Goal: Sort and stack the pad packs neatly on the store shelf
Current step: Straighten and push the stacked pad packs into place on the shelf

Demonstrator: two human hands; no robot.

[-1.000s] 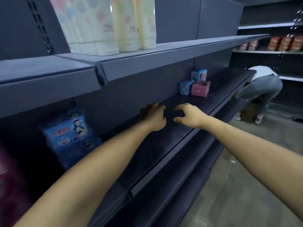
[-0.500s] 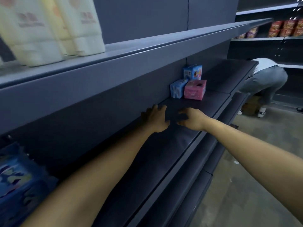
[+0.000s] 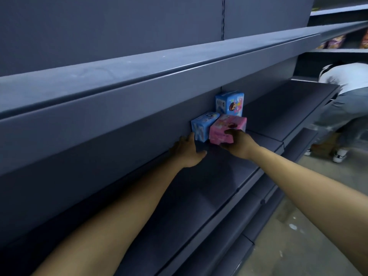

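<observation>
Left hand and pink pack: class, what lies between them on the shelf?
In the head view, the lying blue pack sits between the left hand and the pink pack.

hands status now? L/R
Left hand: open, fingertips touching the near blue pack.
Right hand: gripping the pink pack.

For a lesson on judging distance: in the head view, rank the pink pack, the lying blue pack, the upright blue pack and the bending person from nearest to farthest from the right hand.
1. Pink pack, gripped by the right hand.
2. Lying blue pack, just left of the pink one.
3. Upright blue pack, behind, against the back panel.
4. Bending person, far right in the aisle.
</observation>
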